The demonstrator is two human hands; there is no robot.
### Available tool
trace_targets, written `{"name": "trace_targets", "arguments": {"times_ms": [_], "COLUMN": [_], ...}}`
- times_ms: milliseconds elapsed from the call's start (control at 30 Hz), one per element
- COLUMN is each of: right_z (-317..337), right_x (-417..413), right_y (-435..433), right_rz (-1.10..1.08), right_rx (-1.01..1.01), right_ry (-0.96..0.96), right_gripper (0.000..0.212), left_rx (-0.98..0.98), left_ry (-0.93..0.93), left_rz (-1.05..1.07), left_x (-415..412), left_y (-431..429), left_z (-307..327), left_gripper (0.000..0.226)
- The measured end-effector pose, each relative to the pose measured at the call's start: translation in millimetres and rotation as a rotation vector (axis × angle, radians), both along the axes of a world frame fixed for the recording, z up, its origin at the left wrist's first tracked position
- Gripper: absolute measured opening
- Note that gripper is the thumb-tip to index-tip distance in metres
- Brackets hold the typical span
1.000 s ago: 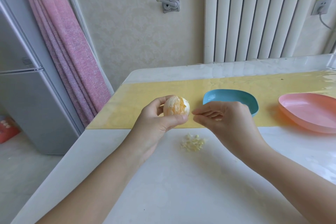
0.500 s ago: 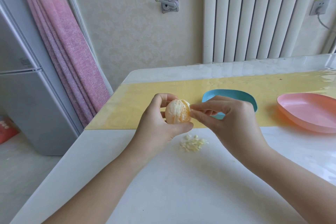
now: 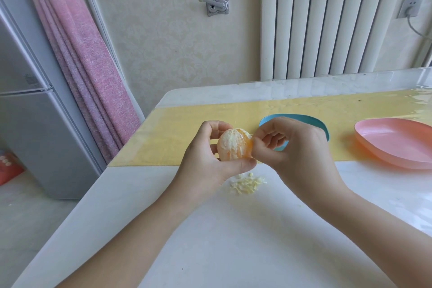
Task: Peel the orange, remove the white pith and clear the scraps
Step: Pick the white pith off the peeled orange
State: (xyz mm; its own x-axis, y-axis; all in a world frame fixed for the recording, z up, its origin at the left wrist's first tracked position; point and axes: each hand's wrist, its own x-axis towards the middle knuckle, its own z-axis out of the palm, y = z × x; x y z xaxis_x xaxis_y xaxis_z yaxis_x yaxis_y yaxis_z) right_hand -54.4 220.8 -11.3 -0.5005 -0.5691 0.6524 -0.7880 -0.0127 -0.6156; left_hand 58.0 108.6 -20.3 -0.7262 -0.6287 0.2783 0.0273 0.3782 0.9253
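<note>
Above the white table, peeled orange, streaked with white pith, clamped in left hand. At its 3 o'clock, right hand, thumb and forefinger pinched together at the fruit's edge. Pith scraps at 6 o'clock; blue dish, pink dish further toward 3.

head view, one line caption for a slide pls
Left hand holds peeled orange while right hand picks white pith above scrap pile.
</note>
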Motion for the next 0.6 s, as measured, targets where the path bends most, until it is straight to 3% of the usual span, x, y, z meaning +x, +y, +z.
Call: {"name": "trace_targets", "arguments": {"times_ms": [300,400,500,600], "right_z": [0,2,4,3], "right_x": [-4,-6,-8,-6], "right_y": [-1,-1,0,0], "right_rz": [0.128,0.285,0.39,0.37], "right_rx": [-0.006,-0.072,-0.114,-0.12], "right_ry": [-0.248,-0.39,-0.477,-0.467], "right_gripper": [0.012,0.005,0.025,0.024], "left_rx": [0.019,0.023,0.009,-0.013], "left_ry": [0.017,0.048,0.068,0.065], "left_rz": [-0.059,-0.038,-0.006,0.011], "left_x": [0,1,1,1], "left_y": [-7,-11,-14,-11], "left_z": [1,1,4,4], "left_gripper": [0.062,0.057,0.058,0.062]}}
